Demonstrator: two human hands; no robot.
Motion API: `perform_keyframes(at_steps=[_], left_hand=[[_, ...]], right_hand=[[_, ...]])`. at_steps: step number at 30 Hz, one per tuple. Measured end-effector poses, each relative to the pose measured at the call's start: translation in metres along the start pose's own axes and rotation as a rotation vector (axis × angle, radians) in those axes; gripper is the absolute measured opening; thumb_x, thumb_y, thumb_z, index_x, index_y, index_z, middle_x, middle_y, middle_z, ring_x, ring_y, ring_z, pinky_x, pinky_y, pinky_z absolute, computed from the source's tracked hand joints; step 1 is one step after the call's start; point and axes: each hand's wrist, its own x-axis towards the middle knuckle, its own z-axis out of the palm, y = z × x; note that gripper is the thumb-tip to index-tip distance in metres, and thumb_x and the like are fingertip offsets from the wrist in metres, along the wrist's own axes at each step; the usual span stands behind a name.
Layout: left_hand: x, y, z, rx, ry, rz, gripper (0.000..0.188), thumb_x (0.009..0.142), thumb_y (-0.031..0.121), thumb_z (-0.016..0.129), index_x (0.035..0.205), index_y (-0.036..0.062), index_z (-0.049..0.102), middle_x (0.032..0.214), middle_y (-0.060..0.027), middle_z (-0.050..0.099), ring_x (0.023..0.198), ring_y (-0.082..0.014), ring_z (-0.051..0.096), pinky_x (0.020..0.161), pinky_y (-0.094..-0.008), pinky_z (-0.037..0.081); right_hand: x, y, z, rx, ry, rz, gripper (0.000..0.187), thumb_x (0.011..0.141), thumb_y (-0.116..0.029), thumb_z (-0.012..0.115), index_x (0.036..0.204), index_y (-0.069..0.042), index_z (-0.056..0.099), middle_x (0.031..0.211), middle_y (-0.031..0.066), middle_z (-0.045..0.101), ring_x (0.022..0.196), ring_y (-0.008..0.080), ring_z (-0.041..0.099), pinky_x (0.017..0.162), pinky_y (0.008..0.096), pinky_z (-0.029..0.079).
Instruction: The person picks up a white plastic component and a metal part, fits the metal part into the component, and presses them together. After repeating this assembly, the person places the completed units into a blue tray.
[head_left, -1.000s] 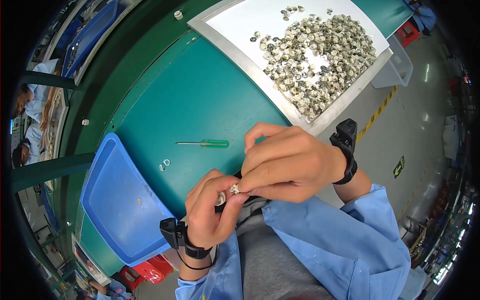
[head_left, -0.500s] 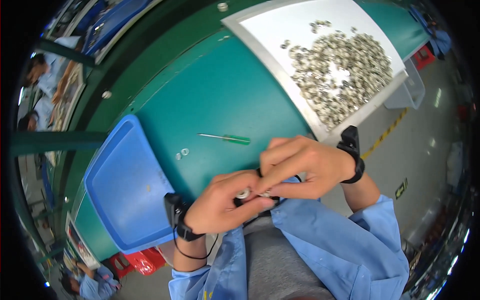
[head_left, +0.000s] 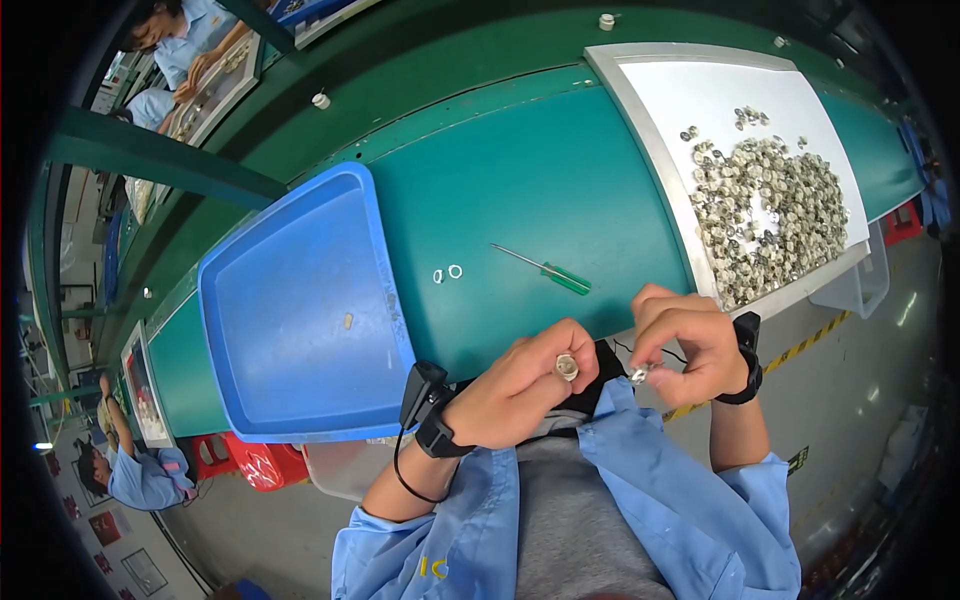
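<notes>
My left hand point(head_left: 518, 388) is closed round a small round whitish metal fitting point(head_left: 567, 367), its hollow end facing up between thumb and forefinger. To the right, my right hand point(head_left: 692, 348) pinches a small shiny metal piece point(head_left: 638, 375) between thumb and fingertips. The two parts are held apart, near the table's front edge. Beyond them on the green table lies a screwdriver point(head_left: 565, 277) with a green handle. Two small pale rings point(head_left: 447, 273) rest left of it. A white-lined tray point(head_left: 668, 190) at the right bears a heap of small metal parts point(head_left: 760, 215).
At the left stands a blue plastic tray point(head_left: 300, 300) with one small tan bit in it. A green metal frame post point(head_left: 170, 155) crosses the far left. Other people in blue work at tables beyond. Red stools point(head_left: 265, 462) stand below the table's left part.
My hands have moved apart; earlier they were together over the small parts. The right hand has drawn away to the right with its piece. The whole view has also shifted and turned.
</notes>
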Motion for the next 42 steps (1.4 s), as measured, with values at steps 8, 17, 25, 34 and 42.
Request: perform_keyframes(at_steps=[8, 17, 25, 34, 42], left_hand=[[-0.02, 0.018, 0.0, 0.35, 0.263, 0.107, 0.03, 0.091, -0.008, 0.058, 0.121, -0.0032, 0.057, 0.1, -0.0103, 0.056, 0.088, -0.0163, 0.053, 0.084, -0.0286, 0.044], [-0.035, 0.002, -0.004, 0.195, 0.367, 0.393, 0.044, 0.084, -0.01, 0.07, 0.126, -0.0062, 0.059, 0.112, -0.0168, 0.061, 0.101, -0.0216, 0.061, 0.089, -0.0329, 0.049], [-0.046, 0.005, -0.002, 0.349, 0.51, 0.457, 0.04, 0.078, -0.009, 0.077, 0.116, -0.0047, 0.063, 0.112, -0.0193, 0.064, 0.096, -0.0244, 0.065, 0.081, -0.0331, 0.054], [-0.045, -0.004, 0.002, 0.349, 0.63, 0.625, 0.038, 0.074, -0.009, 0.079, 0.106, -0.0015, 0.06, 0.11, -0.0217, 0.062, 0.093, -0.0267, 0.067, 0.073, -0.0334, 0.057], [-0.041, -0.006, 0.001, 0.678, 0.676, 0.806, 0.039, 0.07, -0.008, 0.081, 0.098, 0.007, 0.059, 0.108, -0.0164, 0.062, 0.092, -0.0284, 0.066, 0.068, -0.0331, 0.058]], right_hand=[[0.001, 0.01, 0.011, -0.006, 0.227, -0.018, 0.01, 0.077, -0.009, 0.065, 0.085, -0.003, 0.063, 0.073, 0.0056, 0.064, 0.06, 0.0175, 0.056, 0.071, 0.0365, 0.044], [0.035, 0.007, 0.039, -0.124, 0.212, -0.2, 0.014, 0.077, -0.005, 0.062, 0.092, -0.002, 0.062, 0.075, 0.0098, 0.069, 0.061, 0.0185, 0.065, 0.07, 0.0363, 0.045], [0.059, -0.001, 0.064, -0.116, 0.326, -0.282, 0.018, 0.076, -0.003, 0.067, 0.093, 0.001, 0.064, 0.076, 0.0108, 0.07, 0.061, 0.0179, 0.064, 0.068, 0.0352, 0.045], [0.056, -0.015, 0.079, -0.319, 0.317, -0.27, 0.018, 0.076, -0.004, 0.07, 0.091, 0.002, 0.065, 0.074, 0.0099, 0.068, 0.06, 0.0177, 0.061, 0.065, 0.0338, 0.044], [0.05, -0.021, 0.088, -0.112, 0.404, -0.119, 0.014, 0.077, -0.005, 0.071, 0.088, 0.002, 0.065, 0.074, 0.01, 0.067, 0.06, 0.0178, 0.06, 0.062, 0.0332, 0.044]])
